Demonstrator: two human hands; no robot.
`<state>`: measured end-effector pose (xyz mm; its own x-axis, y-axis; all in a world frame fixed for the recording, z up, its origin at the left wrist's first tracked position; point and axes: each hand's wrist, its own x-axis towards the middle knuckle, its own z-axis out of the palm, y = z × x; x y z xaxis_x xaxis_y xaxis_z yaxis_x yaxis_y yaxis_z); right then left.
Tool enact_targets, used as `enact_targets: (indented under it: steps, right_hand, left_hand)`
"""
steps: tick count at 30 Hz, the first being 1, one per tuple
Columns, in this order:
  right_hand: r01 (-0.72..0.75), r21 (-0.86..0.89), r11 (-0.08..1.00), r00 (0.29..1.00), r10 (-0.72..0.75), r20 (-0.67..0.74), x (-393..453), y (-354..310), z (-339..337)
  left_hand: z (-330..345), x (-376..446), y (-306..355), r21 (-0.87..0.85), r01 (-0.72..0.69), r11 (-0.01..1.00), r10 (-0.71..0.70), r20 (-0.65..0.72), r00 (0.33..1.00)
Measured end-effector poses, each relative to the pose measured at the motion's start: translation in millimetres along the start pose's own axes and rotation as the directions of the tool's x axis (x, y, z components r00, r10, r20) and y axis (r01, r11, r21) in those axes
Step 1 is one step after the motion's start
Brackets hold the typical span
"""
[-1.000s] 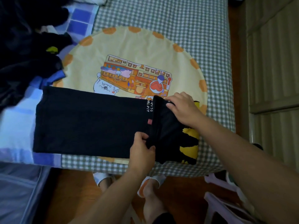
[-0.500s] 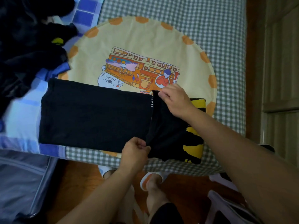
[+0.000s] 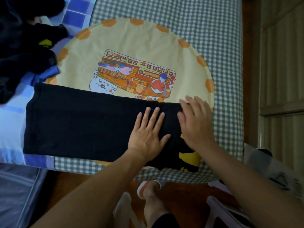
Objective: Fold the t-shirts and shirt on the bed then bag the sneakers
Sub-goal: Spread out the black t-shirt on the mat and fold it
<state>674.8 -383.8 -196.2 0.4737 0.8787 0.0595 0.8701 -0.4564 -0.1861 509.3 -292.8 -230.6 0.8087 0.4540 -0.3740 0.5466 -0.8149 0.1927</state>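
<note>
T-shirt (image 3: 79, 122), black, lies folded into a long flat band across the near edge of the bed (image 3: 189, 30); a yellow print shows at its right end.

Head view, surface and room: the bed carries a green-and-white checked sheet. A round cream cloth (image 3: 139, 46) with orange scallops on its rim and a cartoon print at its centre lies on the sheet, partly under the t-shirt. A blue-and-white checked cover (image 3: 11, 129) lies at the left. Wooden floor (image 3: 69, 181) runs below the bed edge. Panelled wooden doors (image 3: 283, 63) stand at the right.

Materials and shapes: the t-shirt fabric is matte and smooth, with straight folded edges. A heap of dark clothes (image 3: 24, 46) lies crumpled at the upper left.

Hands: the left hand (image 3: 146, 134) rests flat on the t-shirt, fingers straight and spread. The right hand (image 3: 195, 124), slightly blurred, lies flat on the shirt's right end, fingers extended, gripping nothing.

Containers: a grey bag (image 3: 269, 167) sits at the right edge; its contents cannot be seen.
</note>
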Motion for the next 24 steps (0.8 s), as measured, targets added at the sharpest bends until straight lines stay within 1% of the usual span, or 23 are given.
enact_targets:
  steps: [1,2,3,4,5,7,8,9,10,11,12,13,14,15,16,17,18,20,21,22,23,24]
  right_hand:
    - [0.029,-0.106,0.994,0.991,-0.015,0.133,-16,6,6]
    - [0.054,-0.189,0.981,0.967,-0.004,0.256,-27,12,14]
    - [0.063,-0.245,0.967,0.941,0.025,0.338,-32,17,21]
    - [0.034,-0.270,0.962,0.926,0.071,0.372,-30,18,24]
    - [-0.023,-0.279,0.960,0.923,0.127,0.363,-24,13,24]
    - [-0.136,-0.252,0.958,0.943,0.203,0.262,-13,-10,21]
    - [-0.146,-0.216,0.965,0.957,0.193,0.218,-11,-26,19]
    - [-0.109,-0.174,0.979,0.969,0.144,0.200,-12,-44,18]
    - [-0.044,-0.132,0.990,0.976,0.071,0.207,-15,-62,19]
    - [0.017,-0.097,0.995,0.973,0.006,0.230,-16,-78,22]
    - [0.051,-0.081,0.995,0.967,-0.029,0.255,-17,-88,30]
    - [0.052,-0.089,0.995,0.962,-0.026,0.273,-15,-94,41]
    - [0.031,-0.111,0.993,0.957,0.003,0.291,-14,-98,52]
    - [0.006,-0.136,0.991,0.951,0.036,0.307,-14,-100,62]
    - [-0.011,-0.154,0.988,0.946,0.060,0.318,-14,-100,69]
    - [-0.018,-0.164,0.986,0.945,0.070,0.320,-14,-101,73]
    - [-0.019,-0.165,0.986,0.946,0.071,0.317,-14,-102,74]
    - [-0.017,-0.153,0.988,0.951,0.063,0.304,-15,-102,74]
    - [-0.017,-0.151,0.988,0.953,0.062,0.298,-15,-102,73]
    - [-0.018,-0.158,0.987,0.953,0.065,0.296,-15,-103,73]
    - [-0.024,-0.169,0.985,0.952,0.074,0.298,-15,-103,73]
    - [-0.030,-0.178,0.984,0.949,0.084,0.303,-14,-104,72]
  left_hand:
    - [6,-1,-2,0.039,0.017,0.999,-0.018,0.035,0.999]
    - [9,-2,-3,0.068,0.022,0.997,-0.026,0.058,0.998]
    - [9,-2,-2,0.084,0.022,0.996,-0.028,0.070,0.997]
    - [7,0,-1,0.081,0.025,0.996,-0.031,0.077,0.997]
    - [4,3,-1,0.059,0.025,0.998,-0.030,0.084,0.996]
    - [-9,2,-8,-0.025,-0.027,0.999,0.029,0.070,0.997]
    - [-15,-3,-18,-0.072,-0.069,0.995,0.070,0.013,0.997]
    - [-20,-12,-33,-0.115,-0.086,0.990,0.078,-0.071,0.994]
    - [-23,-24,-52,-0.163,-0.054,0.985,0.027,-0.163,0.986]
    - [-24,-39,-77,-0.207,0.034,0.978,-0.085,-0.242,0.967]
    - [-23,-54,-106,-0.240,0.167,0.956,-0.237,-0.303,0.923]
    - [-22,-68,-138,-0.283,0.326,0.902,-0.410,-0.322,0.853]
    - [-22,-82,-173,-0.341,0.482,0.807,-0.577,-0.277,0.769]
    - [-21,-93,-207,-0.403,0.610,0.682,-0.713,-0.182,0.677]
    - [-21,-101,-237,-0.450,0.695,0.561,-0.798,-0.069,0.599]
    - [-20,-106,-261,-0.452,0.751,0.482,-0.836,0.020,0.548]
    - [-20,-109,-277,-0.415,0.782,0.465,-0.845,0.054,0.532]
    - [-22,-110,-287,-0.356,0.790,0.500,-0.840,0.024,0.542]
    - [-24,-108,-289,-0.390,0.778,0.493,-0.842,0.011,0.539]
    - [-28,-107,-287,-0.461,0.756,0.464,-0.846,0.021,0.532]
    - [-31,-107,-288,-0.533,0.733,0.423,-0.848,0.053,0.528]
    - [-36,-108,-289,-0.585,0.722,0.370,-0.842,0.116,0.526]
